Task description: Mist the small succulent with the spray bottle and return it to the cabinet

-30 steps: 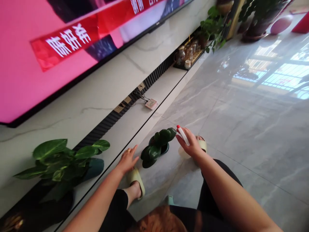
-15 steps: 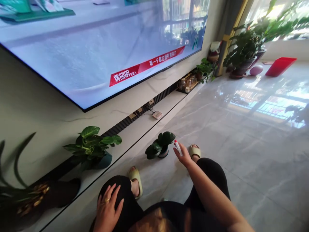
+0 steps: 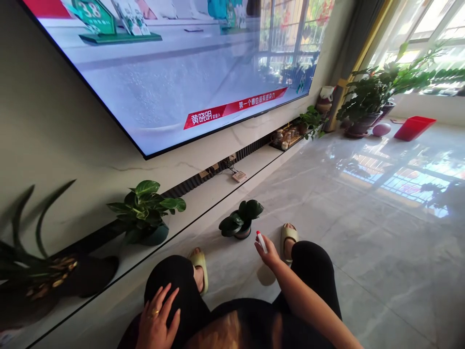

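- The right hand (image 3: 268, 250) grasps a slim white tube with a red cap (image 3: 261, 242), closed around it with the capped end pointing up and away, above the floor.
- The left hand (image 3: 159, 316) is released: it lies over the left knee in black trousers (image 3: 170, 278), fingers spread, a gold-coloured ring on one finger.
- Just beyond the tube, a small potted plant with dark green rounded leaves (image 3: 241, 219) stands upright on the glossy grey marbled floor (image 3: 366, 232).
- Pale yellow-green slippers (image 3: 289, 233) are on both feet, left and right of the space before the plant.
- At left, a leafy green plant in a dark teal pot (image 3: 157, 235) sits on the long pale ledge (image 3: 203, 198).
- Farther along the ledge lies a small pale box with cables (image 3: 239, 176).
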The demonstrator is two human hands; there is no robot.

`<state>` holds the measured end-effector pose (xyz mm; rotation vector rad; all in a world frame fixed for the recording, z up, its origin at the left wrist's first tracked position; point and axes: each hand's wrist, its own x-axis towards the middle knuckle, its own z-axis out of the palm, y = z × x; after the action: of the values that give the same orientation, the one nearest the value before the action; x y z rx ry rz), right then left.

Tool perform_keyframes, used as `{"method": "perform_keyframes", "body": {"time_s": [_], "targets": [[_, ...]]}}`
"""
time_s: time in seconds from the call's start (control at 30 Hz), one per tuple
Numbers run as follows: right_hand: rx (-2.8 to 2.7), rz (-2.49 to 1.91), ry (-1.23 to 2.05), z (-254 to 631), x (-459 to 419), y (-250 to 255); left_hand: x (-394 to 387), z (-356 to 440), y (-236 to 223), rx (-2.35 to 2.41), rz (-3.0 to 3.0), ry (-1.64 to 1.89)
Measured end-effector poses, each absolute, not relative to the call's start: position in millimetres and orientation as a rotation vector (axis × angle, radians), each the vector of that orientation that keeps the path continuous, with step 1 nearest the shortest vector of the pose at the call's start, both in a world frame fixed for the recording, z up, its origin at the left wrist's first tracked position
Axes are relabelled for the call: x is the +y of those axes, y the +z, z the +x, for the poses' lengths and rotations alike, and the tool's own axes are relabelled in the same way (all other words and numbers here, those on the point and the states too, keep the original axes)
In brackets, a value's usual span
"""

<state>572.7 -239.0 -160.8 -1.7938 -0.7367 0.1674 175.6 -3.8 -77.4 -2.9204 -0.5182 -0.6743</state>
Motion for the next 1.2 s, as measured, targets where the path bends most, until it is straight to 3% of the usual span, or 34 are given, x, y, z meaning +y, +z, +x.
{"method": "perform_keyframes", "body": {"time_s": [0.47,0.97,1.2], "targets": [[-0.649,-2.212,0.419,593,-218,-190,0,188,-68,-0.494,-2.891,-0.674],[-0.821,-1.941,0.259,593,-212,-178,0,192,-65,-0.521,-2.895,-0.659],[-0.71,-2.08,0.353,595,-209,-181,-1,191,-67,-0.572,-2.921,-0.653]]}}
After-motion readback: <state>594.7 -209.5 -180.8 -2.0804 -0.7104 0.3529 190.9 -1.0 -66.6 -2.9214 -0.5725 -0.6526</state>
